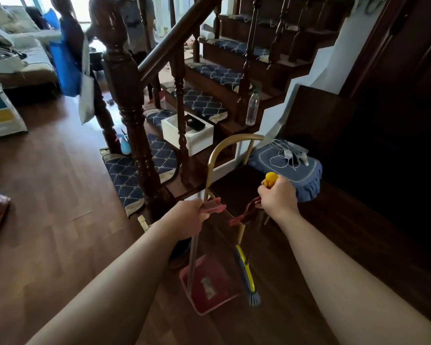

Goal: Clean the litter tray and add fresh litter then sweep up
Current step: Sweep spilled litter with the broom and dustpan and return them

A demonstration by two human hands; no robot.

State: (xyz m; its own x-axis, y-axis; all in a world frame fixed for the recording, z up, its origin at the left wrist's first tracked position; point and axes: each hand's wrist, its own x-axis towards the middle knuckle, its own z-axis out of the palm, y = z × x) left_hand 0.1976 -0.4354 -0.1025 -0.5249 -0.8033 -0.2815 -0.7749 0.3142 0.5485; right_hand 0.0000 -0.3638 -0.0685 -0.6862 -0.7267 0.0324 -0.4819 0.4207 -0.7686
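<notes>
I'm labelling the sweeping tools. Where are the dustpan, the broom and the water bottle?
dustpan (219,272), head view, on the red pan's floor.
broom (254,298), head view, on the grey bristles.
water bottle (252,110), head view, on its clear body.

The thin pole (193,252) of a red dustpan (209,285) was gripped by the left hand (189,215), the pan being held low by the wooden floor (60,195). A yellow-topped broom (244,272) was gripped by the right hand (278,197), its grey bristles pointed down just beside the pan's right edge. A dark wooden staircase (127,95) was seen ahead.
</notes>
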